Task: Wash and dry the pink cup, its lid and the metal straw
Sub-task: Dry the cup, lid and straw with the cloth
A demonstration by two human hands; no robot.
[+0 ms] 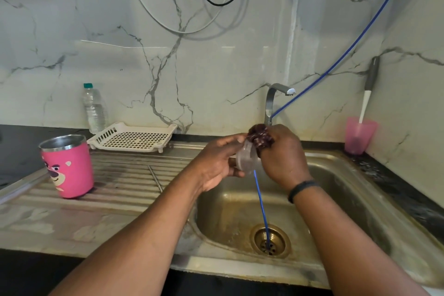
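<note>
two hands meet over the steel sink basin (336,190), and from my remote seat i read both grips as closed on things. my left hand (217,163) grasps the clear round plastic lid (247,157), held on edge with its face turned toward the right; my right hand (282,154) clenches a dark maroon scrubber (259,137) against the lid's upper rim. a thin blue tube (260,204) drops from under the lid into the brass drain (270,240). the pink steel-lined cup with a bear face (68,166) stands upright, mouth up, on the ribbed steel drainboard (134,175), well apart to the left, near its front-left edge. a thin metal rod (155,179) lies along the ribs between cup and basin; i cannot tell if it is the straw. a white perforated plastic tray (134,137) sits behind, at the counter's back.
</note>
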